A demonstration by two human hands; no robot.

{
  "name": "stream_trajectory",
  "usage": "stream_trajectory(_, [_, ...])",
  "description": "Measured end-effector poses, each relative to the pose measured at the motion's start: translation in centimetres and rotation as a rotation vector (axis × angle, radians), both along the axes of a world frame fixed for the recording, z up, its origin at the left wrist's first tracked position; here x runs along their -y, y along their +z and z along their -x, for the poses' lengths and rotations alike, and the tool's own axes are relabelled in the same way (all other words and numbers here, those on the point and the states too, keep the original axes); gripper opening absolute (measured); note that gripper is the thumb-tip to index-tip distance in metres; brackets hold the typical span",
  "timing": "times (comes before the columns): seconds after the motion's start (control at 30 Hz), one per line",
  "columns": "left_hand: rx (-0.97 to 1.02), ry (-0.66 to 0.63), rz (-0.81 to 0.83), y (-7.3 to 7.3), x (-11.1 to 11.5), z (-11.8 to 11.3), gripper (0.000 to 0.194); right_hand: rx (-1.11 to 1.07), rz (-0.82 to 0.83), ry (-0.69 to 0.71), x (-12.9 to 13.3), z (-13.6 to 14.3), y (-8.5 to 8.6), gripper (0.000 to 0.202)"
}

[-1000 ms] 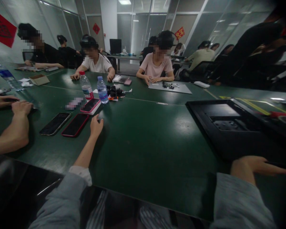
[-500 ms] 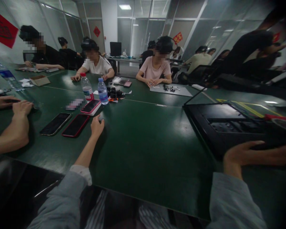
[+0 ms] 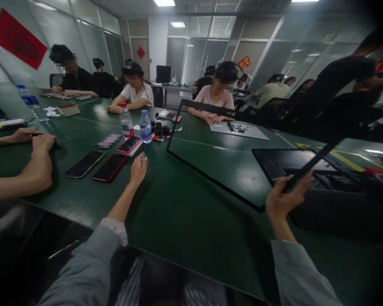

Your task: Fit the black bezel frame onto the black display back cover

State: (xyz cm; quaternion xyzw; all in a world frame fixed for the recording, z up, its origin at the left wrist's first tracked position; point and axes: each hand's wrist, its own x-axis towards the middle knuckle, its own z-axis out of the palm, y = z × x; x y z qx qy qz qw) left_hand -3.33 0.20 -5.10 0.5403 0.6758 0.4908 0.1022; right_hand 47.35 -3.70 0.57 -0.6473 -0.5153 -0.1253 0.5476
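Observation:
A thin black screen bezel, an open rectangular frame, is held up at a tilt over the table. My right hand grips it by its near right side, fingers and thumb around the strip. Behind and below it, at the right, lies a black laptop-like casing with its inner parts partly exposed; the bezel and my hand cover some of it. My left hand is at the table beside a red-edged phone, fingers loosely bent and apart, with nothing visible in them.
Two bottles, one red-capped and one blue-capped, stand beyond a pink phone. A dark phone lies further left, near another person's hands. People sit across the green table; a grey sheet holds small parts.
My right hand has moved left and up from the casing and now holds the bezel tilted over the table. My left hand stays beside the phones. The view has tilted up slightly.

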Motion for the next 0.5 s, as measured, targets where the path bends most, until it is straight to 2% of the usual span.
stream_trajectory(0.17, [0.059, -0.100, -0.022, -0.2, -0.5, -0.8, 0.057, -0.005, 0.072, 0.078, -1.6, 1.1, -1.1, 0.072])
stream_trajectory(0.3, [0.180, -0.052, 0.009, 0.0, -1.1, -0.8, 0.045, -0.007, 0.158, 0.076, -4.1, 1.2, -2.1, 0.066])
stream_trajectory(0.37, [0.171, 0.017, 0.053, 0.1, -1.3, -0.6, 0.039, -0.005, 0.210, 0.123, -5.3, 0.8, -3.2, 0.064])
stream_trajectory(0.5, [0.067, 0.136, 0.189, 0.2, -1.3, -0.2, 0.031, -0.094, 0.322, 0.357, -7.0, -1.0, -6.9, 0.067])
